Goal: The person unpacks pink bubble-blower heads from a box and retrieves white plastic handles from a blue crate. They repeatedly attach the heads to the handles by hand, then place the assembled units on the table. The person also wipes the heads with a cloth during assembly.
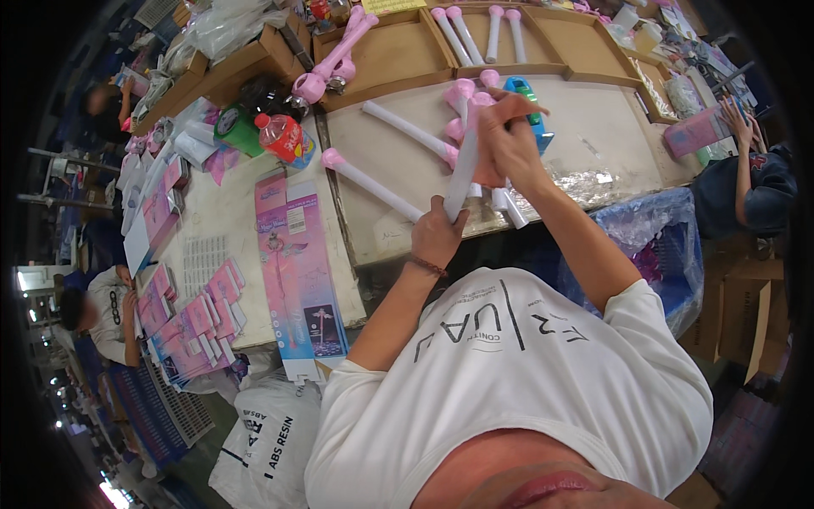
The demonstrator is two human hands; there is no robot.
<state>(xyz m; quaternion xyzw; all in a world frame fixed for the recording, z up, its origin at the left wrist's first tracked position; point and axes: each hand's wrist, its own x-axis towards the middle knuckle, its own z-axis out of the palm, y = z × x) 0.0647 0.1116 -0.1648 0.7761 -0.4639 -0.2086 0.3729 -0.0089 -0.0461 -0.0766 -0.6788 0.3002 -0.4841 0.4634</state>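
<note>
My left hand [438, 231] is closed around the lower end of a white wand handle [462, 176], a tube held tilted over the table's near edge. My right hand [515, 151] pinches an orange-pink cloth [490, 153] against the upper part of that handle. Whether its top end carries a pink knob is hidden among other pink knobs [459, 91] behind it. To the left, two more white handles with pink knobs lie on the table: one nearer [373, 187], one farther [405, 129]. Several white tube ends [507, 206] show below my right hand.
Shallow cardboard trays [386, 68] stand along the back, one with several white handles [494, 36]. A blue-green object [527, 106] sits behind my right hand. Leftward are a red-capped bottle [286, 140] and printed cartons [297, 263]. A blue-lined bin [678, 254] is at right; co-workers sit both sides.
</note>
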